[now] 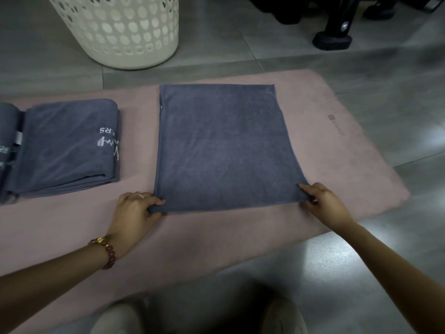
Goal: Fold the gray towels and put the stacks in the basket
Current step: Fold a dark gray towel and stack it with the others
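You have the gray towel [224, 145] spread flat on the pink mat [337, 145], on the mat's right half, with bare mat showing on every side of it. Your left hand [134, 208] pinches the near-left corner. Its fingers [154, 201] are curled over the top and the thumb is underneath, so the cloth bunches a little there. Your right hand [322, 201] takes the near-right corner the same way: the forefinger lies along the top and the rest are tucked at the edge, clamped on the cloth.

Holding both near corners lets you carry the whole near edge as one straight line. I judge you are set up to lift it away from you and lay it on the far edge. The matched grips should keep the sides from skewing.

The towel lies square to the mat. Its far edge runs along the mat's far border, and its sides run from near to far. It looks close to square, perhaps a shade longer from near to far, though the wide lens makes that hard to settle. The left side shows a doubled layer, so it seems to be folded once already.

To the left, well apart from it, a folded towel [65, 145] sits with its printed logo up. Another one [7, 145] lies at the frame's left edge. They are parked clear of your working space. The white basket [115, 32] stands on the floor [385, 68] at far left, just beyond the mat, a short reach from those folded towels.
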